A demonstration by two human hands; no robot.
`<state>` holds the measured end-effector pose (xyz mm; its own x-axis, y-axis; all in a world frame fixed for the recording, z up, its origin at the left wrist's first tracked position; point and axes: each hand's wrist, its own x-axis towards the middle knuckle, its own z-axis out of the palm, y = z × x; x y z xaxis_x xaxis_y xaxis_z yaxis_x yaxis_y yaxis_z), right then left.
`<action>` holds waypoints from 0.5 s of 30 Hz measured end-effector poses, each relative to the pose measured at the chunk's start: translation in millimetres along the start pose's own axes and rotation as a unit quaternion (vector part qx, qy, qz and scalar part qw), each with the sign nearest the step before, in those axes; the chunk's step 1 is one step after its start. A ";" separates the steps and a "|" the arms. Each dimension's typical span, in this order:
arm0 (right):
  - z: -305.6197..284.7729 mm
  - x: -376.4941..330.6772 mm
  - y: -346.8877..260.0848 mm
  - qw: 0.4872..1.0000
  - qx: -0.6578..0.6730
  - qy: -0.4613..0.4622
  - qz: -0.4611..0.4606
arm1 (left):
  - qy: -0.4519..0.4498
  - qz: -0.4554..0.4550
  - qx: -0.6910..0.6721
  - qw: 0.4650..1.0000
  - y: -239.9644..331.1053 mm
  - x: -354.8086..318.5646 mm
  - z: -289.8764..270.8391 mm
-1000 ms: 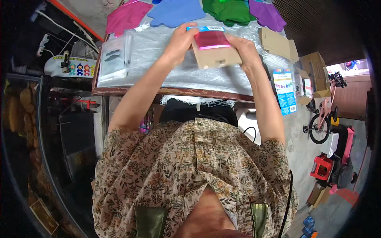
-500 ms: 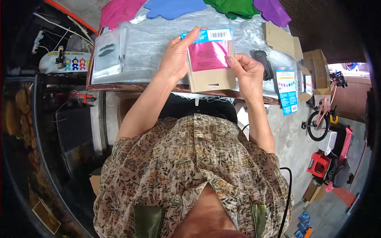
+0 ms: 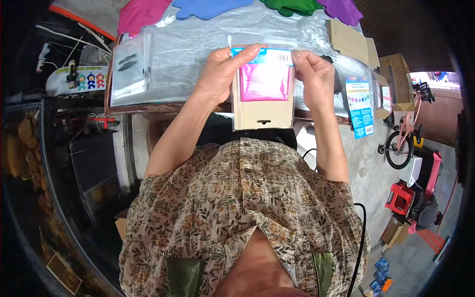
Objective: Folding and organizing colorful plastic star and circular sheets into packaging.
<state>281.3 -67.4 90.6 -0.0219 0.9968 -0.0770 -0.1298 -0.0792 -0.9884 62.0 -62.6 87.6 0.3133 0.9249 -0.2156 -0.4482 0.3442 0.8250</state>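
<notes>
1. Clear package: held up by both hands over the near edge of the table. Visible within: pink folded piece against a tan card, slotted end toward the wearer; blue-and-white label across the far part.
2. Left hand: grasping the left side, thumb over the label. Right hand: pinching the upper right corner.
3. Done, by judgement: piece, card and label appear assembled. Clear film extends past the label; whether closed, cannot tell, so closing may remain.
4. Outward, left: clear bags lying on the table. Right: tan card pieces.
5. Far edge: pink cloth, blue cloth, green cloth and purple cloth, all outside the package.
</notes>
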 end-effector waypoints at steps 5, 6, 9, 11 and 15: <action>5.8 -9.9 -29.3 0.799 -0.458 0.085 -0.380 | -0.008 -0.005 0.031 0.999 -5.4 -2.2 4.9; 8.6 -11.6 -41.8 0.762 -0.495 0.025 -0.416 | -0.026 -0.007 0.035 0.999 -4.4 -4.2 7.1; 9.9 -14.0 -54.2 0.721 -0.531 -0.046 -0.442 | -0.069 -0.012 0.044 0.997 -2.1 -6.5 12.1; 9.8 -15.8 -57.4 0.723 -0.533 -0.079 -0.432 | -0.095 0.041 0.148 0.984 -0.8 -8.1 11.6; 6.3 -17.9 -58.3 0.732 -0.529 -0.109 -0.415 | -0.110 0.069 0.269 0.954 11.5 -12.8 13.3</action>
<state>283.0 -80.8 150.4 -0.5436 0.6614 0.5167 0.6499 0.7213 -0.2396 64.0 -72.6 106.8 0.4772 0.8786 -0.0188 -0.0214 0.0329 0.9992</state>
